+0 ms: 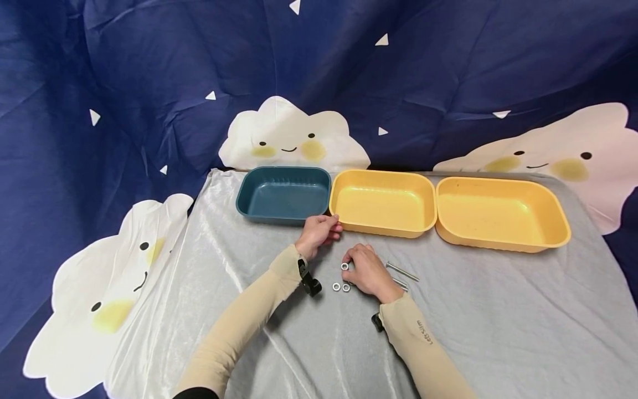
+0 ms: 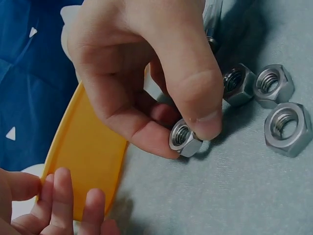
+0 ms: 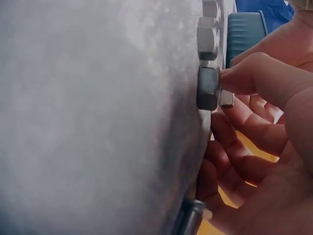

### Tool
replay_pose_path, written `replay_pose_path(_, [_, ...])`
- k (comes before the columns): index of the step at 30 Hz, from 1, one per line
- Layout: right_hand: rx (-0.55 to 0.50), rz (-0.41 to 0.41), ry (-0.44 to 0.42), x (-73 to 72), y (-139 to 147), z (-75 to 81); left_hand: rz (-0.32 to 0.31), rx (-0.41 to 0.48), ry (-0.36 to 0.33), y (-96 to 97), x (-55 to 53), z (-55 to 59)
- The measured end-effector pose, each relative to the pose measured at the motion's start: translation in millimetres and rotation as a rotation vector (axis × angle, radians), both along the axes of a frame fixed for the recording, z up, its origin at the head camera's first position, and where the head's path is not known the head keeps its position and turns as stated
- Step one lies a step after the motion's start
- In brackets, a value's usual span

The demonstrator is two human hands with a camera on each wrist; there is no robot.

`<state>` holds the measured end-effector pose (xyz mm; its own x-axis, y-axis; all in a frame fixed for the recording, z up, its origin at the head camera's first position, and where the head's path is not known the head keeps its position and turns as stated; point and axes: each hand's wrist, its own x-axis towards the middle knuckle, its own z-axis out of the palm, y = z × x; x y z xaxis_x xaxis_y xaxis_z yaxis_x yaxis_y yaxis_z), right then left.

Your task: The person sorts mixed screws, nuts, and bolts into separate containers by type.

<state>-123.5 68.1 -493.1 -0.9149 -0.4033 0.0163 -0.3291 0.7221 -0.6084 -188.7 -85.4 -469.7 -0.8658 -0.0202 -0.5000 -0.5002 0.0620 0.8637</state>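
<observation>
In the head view my right hand (image 1: 369, 270) pinches a hex nut (image 1: 345, 266) between thumb and forefinger, just over the cloth. The left wrist view shows this held nut (image 2: 185, 139) with its threaded hole facing the camera. Beside it lie three more nuts (image 2: 288, 129), close together on the cloth. Two bolts (image 1: 402, 271) lie right of my right hand, one partly hidden by it. My left hand (image 1: 319, 230) grips the near left corner of the middle yellow bin (image 1: 384, 228), thumb over the rim and fingers against the outer wall.
A dark teal bin (image 1: 284, 219) stands left of the middle bin, and another yellow bin (image 1: 503, 244) stands on its right, all in a row at the table's back. Grey velvety cloth (image 1: 279, 343) covers the table. A blue curtain with clouds (image 1: 294, 138) hangs behind.
</observation>
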Motion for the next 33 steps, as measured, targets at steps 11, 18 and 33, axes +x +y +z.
replay_pose_path(11, [-0.034, -0.004, 0.008, -1.3, 5.8, 5.5, -0.01, -0.01, -0.004, -0.6, 1.9, 1.6])
replay_pose_path(18, [-0.036, -0.012, 0.03, -5.8, 13.9, 21.4, -0.006, -0.018, -0.005, -0.3, 1.6, 0.8])
replay_pose_path(33, [-0.067, -0.054, 0.107, -28.8, 36.3, 66.2, -0.026, -0.034, 0.007, -0.6, 1.7, 4.0])
